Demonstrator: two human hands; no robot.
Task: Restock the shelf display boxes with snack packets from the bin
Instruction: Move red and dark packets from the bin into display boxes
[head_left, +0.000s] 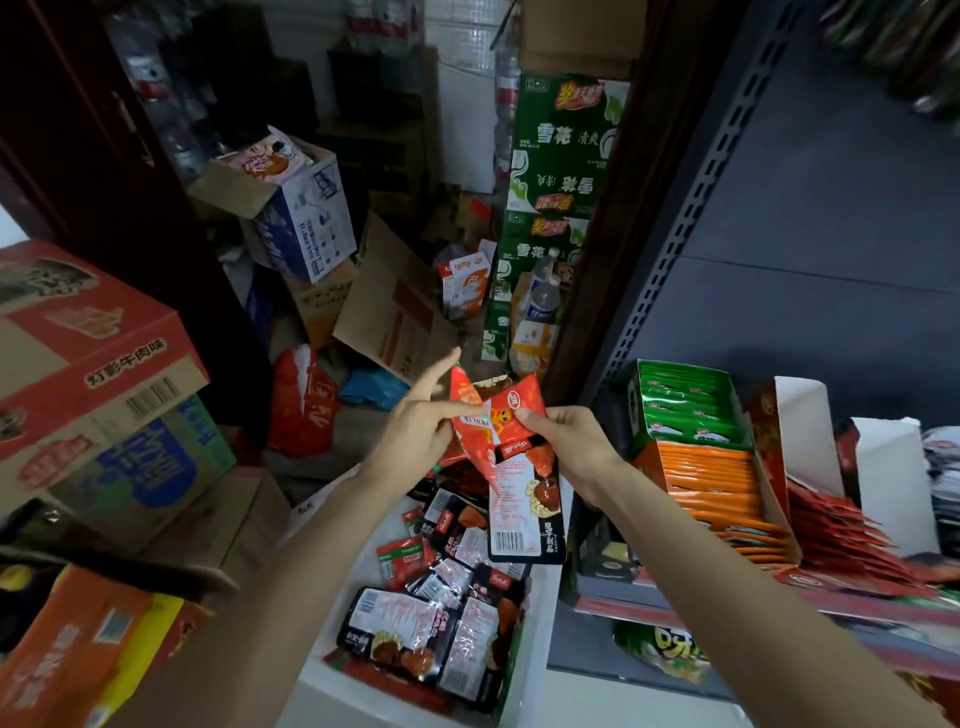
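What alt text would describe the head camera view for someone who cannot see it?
Two hands, left hand and right hand, hold red and black snack packets above a white bin of packets, beside shelf display boxes of green, orange and red packets.

Both bare forearms are extended forward and converge at a bunch of glossy red and black snack packets (498, 441), which serves as the landmark. The left hand (415, 431) is positioned just left of the packets, palm turned inward; its index finger is held straight, pointing up and to the right, while the thumb and remaining fingers are pinched on the packets' left edge. The right hand (571, 441) is positioned just right of the packets, with its thumb pressed on their face and its fingers curled behind.
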